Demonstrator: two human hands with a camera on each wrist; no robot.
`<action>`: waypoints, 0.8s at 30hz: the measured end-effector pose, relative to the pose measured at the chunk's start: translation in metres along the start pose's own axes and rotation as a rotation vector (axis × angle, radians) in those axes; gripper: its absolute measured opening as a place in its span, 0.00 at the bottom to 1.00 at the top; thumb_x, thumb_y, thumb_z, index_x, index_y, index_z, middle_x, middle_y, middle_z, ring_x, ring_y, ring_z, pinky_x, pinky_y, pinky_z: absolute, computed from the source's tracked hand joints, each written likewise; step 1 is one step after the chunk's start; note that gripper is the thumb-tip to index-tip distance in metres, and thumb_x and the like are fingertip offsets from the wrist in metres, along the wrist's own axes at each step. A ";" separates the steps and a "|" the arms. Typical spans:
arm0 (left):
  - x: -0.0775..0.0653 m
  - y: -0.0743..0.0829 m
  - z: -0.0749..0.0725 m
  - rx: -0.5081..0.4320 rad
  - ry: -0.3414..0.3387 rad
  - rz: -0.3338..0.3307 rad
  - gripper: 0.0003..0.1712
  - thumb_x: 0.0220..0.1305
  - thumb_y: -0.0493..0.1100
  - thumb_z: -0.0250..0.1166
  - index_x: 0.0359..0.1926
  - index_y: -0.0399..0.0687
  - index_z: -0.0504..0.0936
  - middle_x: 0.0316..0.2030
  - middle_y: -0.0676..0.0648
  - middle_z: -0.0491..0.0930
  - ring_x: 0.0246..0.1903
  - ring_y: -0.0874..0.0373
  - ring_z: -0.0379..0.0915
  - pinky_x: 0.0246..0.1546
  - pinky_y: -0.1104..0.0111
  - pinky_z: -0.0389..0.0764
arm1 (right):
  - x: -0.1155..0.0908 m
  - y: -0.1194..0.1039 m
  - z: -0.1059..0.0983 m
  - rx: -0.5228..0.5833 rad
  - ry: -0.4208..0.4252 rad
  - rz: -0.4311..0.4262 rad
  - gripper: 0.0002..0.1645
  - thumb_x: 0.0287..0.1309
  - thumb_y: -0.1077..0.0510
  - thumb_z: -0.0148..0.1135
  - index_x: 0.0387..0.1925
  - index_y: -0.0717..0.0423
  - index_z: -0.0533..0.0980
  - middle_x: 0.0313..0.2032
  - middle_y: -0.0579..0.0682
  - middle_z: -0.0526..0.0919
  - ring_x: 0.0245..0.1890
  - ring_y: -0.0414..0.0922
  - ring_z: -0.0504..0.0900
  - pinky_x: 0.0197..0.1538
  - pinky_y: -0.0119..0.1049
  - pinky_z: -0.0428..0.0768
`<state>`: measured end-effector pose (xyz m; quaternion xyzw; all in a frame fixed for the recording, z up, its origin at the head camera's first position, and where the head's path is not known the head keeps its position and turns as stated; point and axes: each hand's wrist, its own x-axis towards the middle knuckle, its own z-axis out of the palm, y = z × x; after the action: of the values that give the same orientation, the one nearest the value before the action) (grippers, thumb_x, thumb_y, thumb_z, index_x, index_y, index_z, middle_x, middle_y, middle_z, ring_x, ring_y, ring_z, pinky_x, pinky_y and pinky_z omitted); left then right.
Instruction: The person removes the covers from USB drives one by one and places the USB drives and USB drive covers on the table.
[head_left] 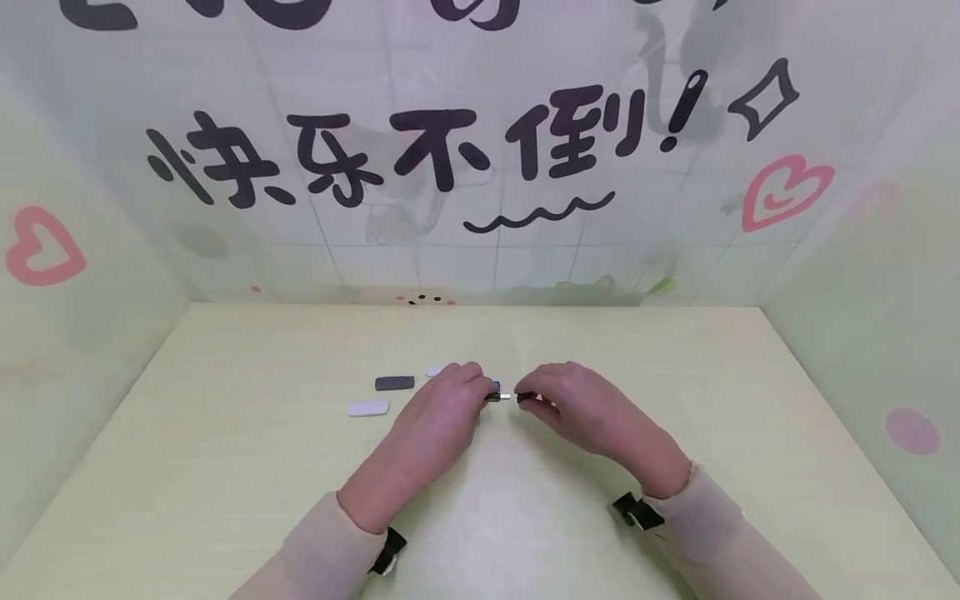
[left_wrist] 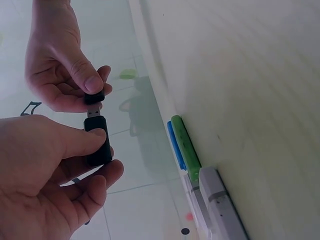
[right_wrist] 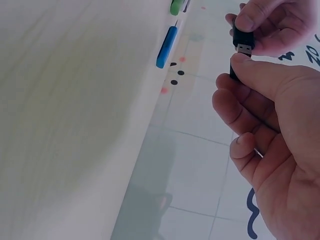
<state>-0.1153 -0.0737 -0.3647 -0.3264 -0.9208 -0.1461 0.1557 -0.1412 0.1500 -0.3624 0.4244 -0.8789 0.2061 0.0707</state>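
My left hand (head_left: 448,412) pinches a black USB flash drive (left_wrist: 96,125) between thumb and fingers, with its bare metal plug (head_left: 505,397) pointing to the right. Opposite it, my right hand (head_left: 581,406) pinches a small black cap (left_wrist: 94,97) right at the plug's end. The head view shows a narrow gap between cap and plug. Both hands are just above the table, near its middle, and the fingers hide part of the drive and cap.
On the table (head_left: 225,467) lie a dark grey stick (head_left: 394,382) and a white stick (head_left: 367,408), left of my left hand. A green stick (left_wrist: 185,147) and a blue stick (right_wrist: 166,46) lie close by. Printed walls enclose the back and sides.
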 end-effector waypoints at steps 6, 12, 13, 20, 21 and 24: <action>0.005 -0.002 -0.002 -0.011 -0.009 -0.028 0.06 0.61 0.33 0.69 0.39 0.44 0.85 0.31 0.53 0.72 0.30 0.59 0.69 0.32 0.74 0.74 | -0.004 0.000 -0.003 0.017 -0.021 0.053 0.05 0.60 0.60 0.68 0.39 0.51 0.82 0.33 0.36 0.80 0.30 0.33 0.75 0.37 0.27 0.77; 0.016 -0.006 -0.007 0.013 -0.062 -0.063 0.08 0.60 0.31 0.68 0.41 0.42 0.85 0.32 0.51 0.70 0.30 0.60 0.69 0.32 0.75 0.74 | -0.008 0.003 -0.006 0.005 -0.019 0.060 0.05 0.60 0.60 0.68 0.39 0.51 0.82 0.34 0.37 0.81 0.31 0.34 0.77 0.38 0.29 0.78; 0.018 -0.007 -0.007 0.020 -0.073 -0.065 0.09 0.60 0.30 0.68 0.42 0.42 0.85 0.33 0.51 0.70 0.31 0.60 0.69 0.33 0.75 0.75 | -0.009 0.003 -0.007 0.002 -0.020 0.062 0.06 0.60 0.60 0.68 0.39 0.52 0.82 0.34 0.38 0.82 0.31 0.34 0.77 0.38 0.29 0.78; 0.033 -0.012 -0.006 0.031 -0.150 -0.105 0.13 0.62 0.29 0.65 0.47 0.41 0.85 0.35 0.50 0.70 0.33 0.60 0.70 0.34 0.75 0.75 | -0.018 0.006 -0.010 -0.042 -0.008 0.056 0.06 0.59 0.61 0.68 0.39 0.52 0.82 0.35 0.38 0.83 0.33 0.35 0.79 0.40 0.31 0.79; 0.036 -0.013 -0.006 0.027 -0.161 -0.115 0.13 0.63 0.30 0.65 0.48 0.41 0.85 0.36 0.50 0.70 0.33 0.60 0.71 0.35 0.75 0.76 | -0.019 0.007 -0.010 -0.050 -0.004 0.054 0.06 0.59 0.61 0.68 0.39 0.52 0.83 0.35 0.38 0.83 0.33 0.35 0.79 0.40 0.31 0.79; 0.044 -0.016 -0.003 0.021 -0.186 -0.134 0.14 0.65 0.29 0.61 0.49 0.42 0.85 0.37 0.50 0.71 0.34 0.60 0.72 0.36 0.75 0.76 | -0.022 0.008 -0.011 -0.074 0.005 0.049 0.06 0.58 0.61 0.68 0.39 0.51 0.82 0.35 0.38 0.83 0.33 0.35 0.80 0.40 0.31 0.79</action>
<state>-0.1580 -0.0622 -0.3477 -0.2745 -0.9525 -0.1158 0.0630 -0.1342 0.1753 -0.3619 0.3993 -0.8958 0.1762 0.0835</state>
